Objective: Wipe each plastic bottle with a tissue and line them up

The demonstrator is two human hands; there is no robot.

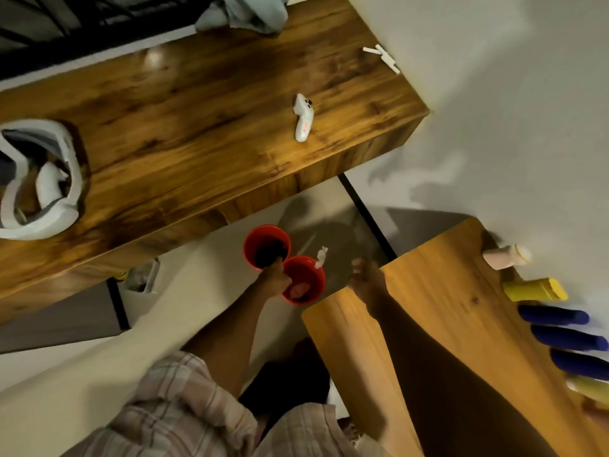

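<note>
Several plastic bottles stand in a row along the wall on the small wooden table (pixel 428 318): a pink one (pixel 507 257), a yellow one (pixel 534 289), three blue ones (pixel 553 316) and another yellow one (pixel 590 387). A small white tissue (pixel 321 257) is in the air over the floor, apart from both hands. My right hand (pixel 365 280) hovers at the table's far corner with loose fingers and holds nothing. My left hand (pixel 275 280) grips the rim of a red round lid (pixel 304 282), next to a red bin (pixel 267 247) on the floor.
A large dark wooden table (pixel 197 127) fills the upper left; on it lie a white controller (pixel 303 117), a white headset (pixel 36 179) and a grey cloth (pixel 250 11). A white bag (pixel 141 285) sits under it. The wall runs along the right.
</note>
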